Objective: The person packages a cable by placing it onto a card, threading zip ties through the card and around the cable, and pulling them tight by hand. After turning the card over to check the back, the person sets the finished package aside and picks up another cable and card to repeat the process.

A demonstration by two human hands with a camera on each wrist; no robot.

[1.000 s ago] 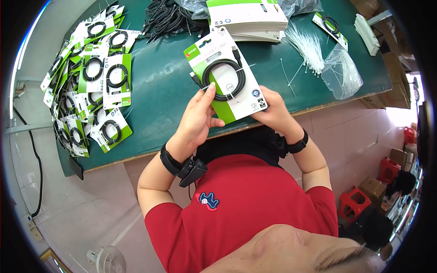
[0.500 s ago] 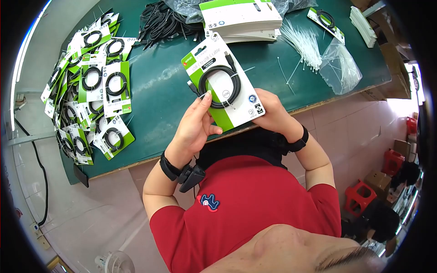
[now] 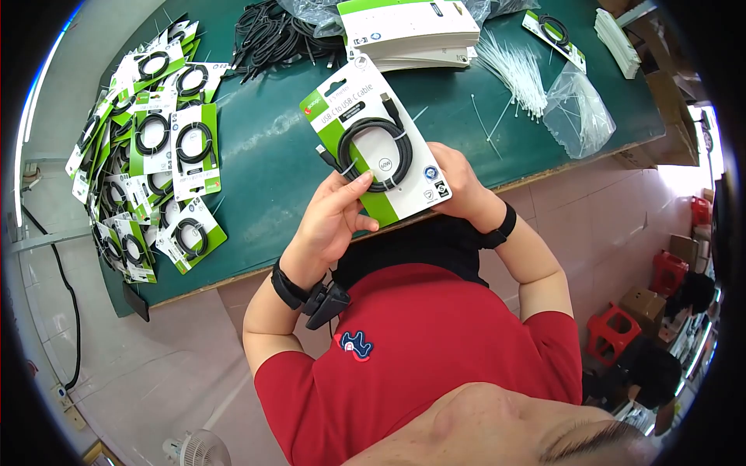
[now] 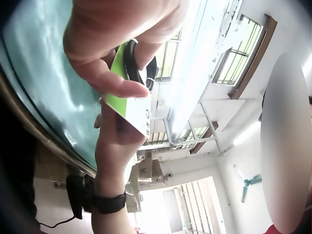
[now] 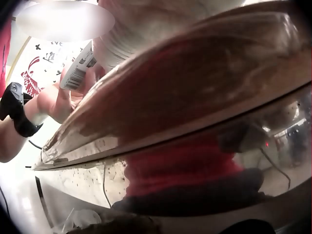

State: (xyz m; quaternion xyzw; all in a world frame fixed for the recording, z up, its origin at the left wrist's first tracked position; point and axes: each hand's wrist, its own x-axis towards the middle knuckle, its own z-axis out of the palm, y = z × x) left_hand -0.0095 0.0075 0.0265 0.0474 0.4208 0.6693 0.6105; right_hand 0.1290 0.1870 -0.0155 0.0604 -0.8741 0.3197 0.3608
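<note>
In the head view a green and white packaging card (image 3: pixel 416 186) is held up over the table's front edge, its printed face upward. A black coiled USB-C cable (image 3: pixel 405 151) is tied to it with white cable ties. My left hand (image 3: pixel 330 213) grips the card's lower left, thumb on the front beside the coil. On the other side my right hand (image 3: pixel 460 182) holds the right edge, most of its fingers hidden behind the card. The left wrist view shows the card (image 4: pixel 131 109) edge-on, with the left hand (image 4: pixel 122 44) close above.
Finished-looking carded cables (image 3: pixel 151 136) lie heaped at the table's left. Behind the card are loose black cables (image 3: pixel 276 39) and stacked blank cards (image 3: pixel 408 27). White cable ties (image 3: pixel 509 74), a plastic bag (image 3: pixel 579 116) and another carded cable (image 3: pixel 553 35) lie to the right.
The held card has come slightly left and toward the body, and its print faces the head camera more squarely. Both hands keep their hold; the whole head view has shifted a little.
</note>
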